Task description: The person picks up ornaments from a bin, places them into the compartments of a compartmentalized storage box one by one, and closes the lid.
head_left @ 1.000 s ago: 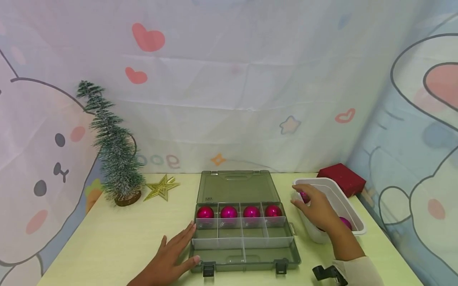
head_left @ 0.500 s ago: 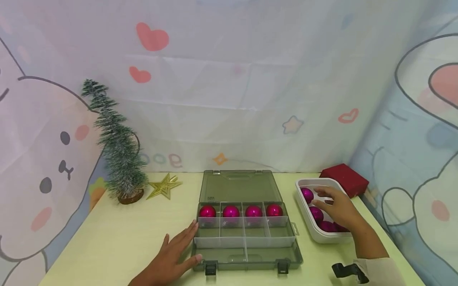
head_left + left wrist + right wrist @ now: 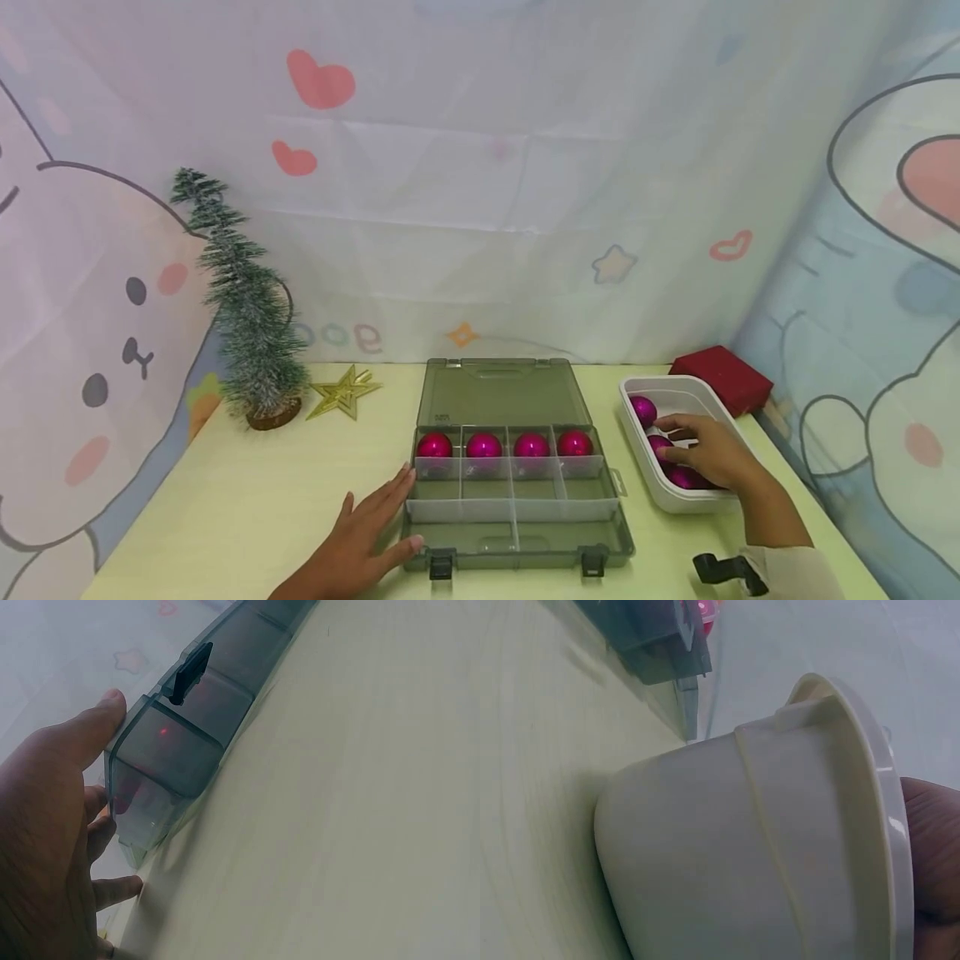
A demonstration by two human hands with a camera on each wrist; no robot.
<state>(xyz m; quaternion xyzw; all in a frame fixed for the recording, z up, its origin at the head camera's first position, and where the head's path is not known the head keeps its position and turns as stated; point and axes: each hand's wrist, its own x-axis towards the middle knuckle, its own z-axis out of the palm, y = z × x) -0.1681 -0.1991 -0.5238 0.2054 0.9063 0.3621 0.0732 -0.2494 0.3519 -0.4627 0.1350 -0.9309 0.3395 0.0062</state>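
Observation:
A translucent green compartment box (image 3: 465, 530) lies with its lid (image 3: 502, 392) laid back. Several shiny magenta Christmas balls (image 3: 483, 445) sit in its back row, one per compartment. My left hand (image 3: 356, 537) rests against the box's left side, fingers extended and thumb at the front corner; the left wrist view shows this too. My right hand (image 3: 708, 452) reaches into a white plastic tub (image 3: 678, 502), thumb and fingers around a purple Christmas ball (image 3: 657, 445). More balls (image 3: 642, 410) lie in the tub. In the right wrist view, the tub wall (image 3: 705, 847) hides the fingertips.
A small frosted Christmas tree (image 3: 255, 325) stands at the back left, with a gold star (image 3: 345, 392) beside it. Behind the tub sits a dark red box (image 3: 722, 379). A printed cloth (image 3: 525, 183) hangs at the table's back edge.
My right hand moved from the tub's left rim to over the tub, then lowered onto a ball inside. The left hand keeps its place on the box. The head view shifted slightly.

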